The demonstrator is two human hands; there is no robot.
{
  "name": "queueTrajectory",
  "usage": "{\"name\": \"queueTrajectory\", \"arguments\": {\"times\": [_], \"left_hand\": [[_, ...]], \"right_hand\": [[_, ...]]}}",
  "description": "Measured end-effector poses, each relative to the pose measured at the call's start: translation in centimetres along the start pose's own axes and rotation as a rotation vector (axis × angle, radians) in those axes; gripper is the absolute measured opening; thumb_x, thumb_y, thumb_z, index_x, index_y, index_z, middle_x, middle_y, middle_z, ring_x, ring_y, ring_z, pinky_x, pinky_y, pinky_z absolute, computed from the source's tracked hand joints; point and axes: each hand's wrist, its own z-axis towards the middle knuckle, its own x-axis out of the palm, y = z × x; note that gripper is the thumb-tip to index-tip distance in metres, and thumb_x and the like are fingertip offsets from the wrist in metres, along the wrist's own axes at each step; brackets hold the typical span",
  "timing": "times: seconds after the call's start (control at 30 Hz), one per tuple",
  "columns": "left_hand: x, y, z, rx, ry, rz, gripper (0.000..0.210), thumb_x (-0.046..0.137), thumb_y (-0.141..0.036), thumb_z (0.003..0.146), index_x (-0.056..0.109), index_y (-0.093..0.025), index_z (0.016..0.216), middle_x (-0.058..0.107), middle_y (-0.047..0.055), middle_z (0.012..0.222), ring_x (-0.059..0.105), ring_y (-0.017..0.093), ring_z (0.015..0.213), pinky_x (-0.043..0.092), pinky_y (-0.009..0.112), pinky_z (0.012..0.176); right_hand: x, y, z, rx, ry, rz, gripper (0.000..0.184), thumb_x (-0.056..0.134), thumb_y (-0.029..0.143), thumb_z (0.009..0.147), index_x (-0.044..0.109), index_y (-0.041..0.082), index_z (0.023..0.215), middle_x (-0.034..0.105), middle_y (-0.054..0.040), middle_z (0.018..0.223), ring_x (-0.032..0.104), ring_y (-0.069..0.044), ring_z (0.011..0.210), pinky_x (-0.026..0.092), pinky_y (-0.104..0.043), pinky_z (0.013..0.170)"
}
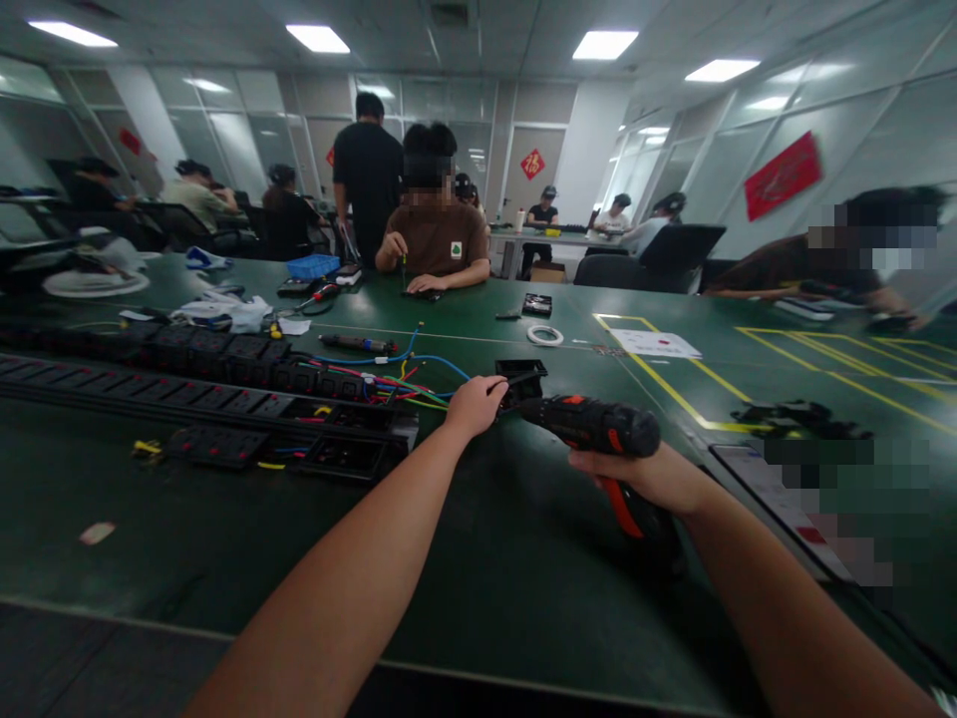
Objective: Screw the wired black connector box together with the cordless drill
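Near the middle of the frame, right hand (649,477) closed around drill (598,427), long side pointing left at black box (521,379), left hand (474,404) pinching its bit tip.

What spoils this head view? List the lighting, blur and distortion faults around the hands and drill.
Head view: ceiling panels glare white but light the green table evenly; wide-lens bending curves the walls and table edges; the right hand gripping the black-and-orange drill is slightly soft; the left hand at the small black frame is sharper; pixelated patches hide the right side.
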Motion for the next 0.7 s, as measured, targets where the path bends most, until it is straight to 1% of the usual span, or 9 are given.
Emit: {"name": "queueTrajectory", "arguments": {"times": [0.13,0.27,0.47,0.6,0.7], "left_hand": [[-0.01,0.0,0.0,0.0,-0.001,-0.001,0.042,0.044,-0.043,0.099,0.07,-0.025,0.127,0.07,0.008,0.127,0.063,0.024,0.116,0.046,0.033,0.101],[-0.06,-0.09,-0.03,-0.003,-0.002,-0.003,0.042,0.044,-0.043,0.099,0.07,-0.025,0.126,0.07,0.007,0.127,0.063,0.024,0.115,0.046,0.033,0.101],[-0.18,-0.07,-0.03,0.0,-0.005,-0.004,0.042,0.043,-0.042,0.1,0.07,-0.024,0.126,0.07,0.007,0.127,0.063,0.024,0.115,0.046,0.033,0.101],[-0.23,-0.04,-0.02,0.017,-0.008,0.001,0.042,0.044,-0.042,0.099,0.071,-0.023,0.125,0.07,0.008,0.127,0.063,0.024,0.116,0.046,0.033,0.102],[-0.28,-0.12,-0.07,0.017,-0.011,0.008,0.041,0.045,-0.041,0.099,0.071,-0.024,0.125,0.071,0.007,0.127,0.063,0.024,0.116,0.046,0.032,0.102]], "right_hand": [[0.1,0.22,-0.09,0.014,-0.014,0.003,0.035,0.078,0.051,0.073,0.065,0.02,0.085,0.06,0.0025,0.063,0.056,-0.017,0.06,0.044,-0.03,0.056],[0.13,0.39,-0.05,0.022,-0.008,0.025,0.037,0.079,0.05,0.072,0.065,0.02,0.087,0.06,0.0022,0.062,0.055,-0.016,0.058,0.044,-0.029,0.055],[0.1,0.17,0.07,-0.004,-0.006,0.076,0.035,0.079,0.048,0.072,0.066,0.019,0.089,0.062,0.0001,0.072,0.058,-0.017,0.062,0.047,-0.031,0.059],[0.19,0.2,0.03,-0.025,0.01,0.077,0.034,0.079,0.046,0.074,0.066,0.019,0.089,0.062,0.0,0.074,0.058,-0.017,0.064,0.047,-0.03,0.06],[0.28,0.26,-0.01,-0.019,0.008,0.073,0.034,0.08,0.046,0.073,0.066,0.019,0.09,0.062,0.0,0.076,0.059,-0.017,0.064,0.047,-0.03,0.06]]}}
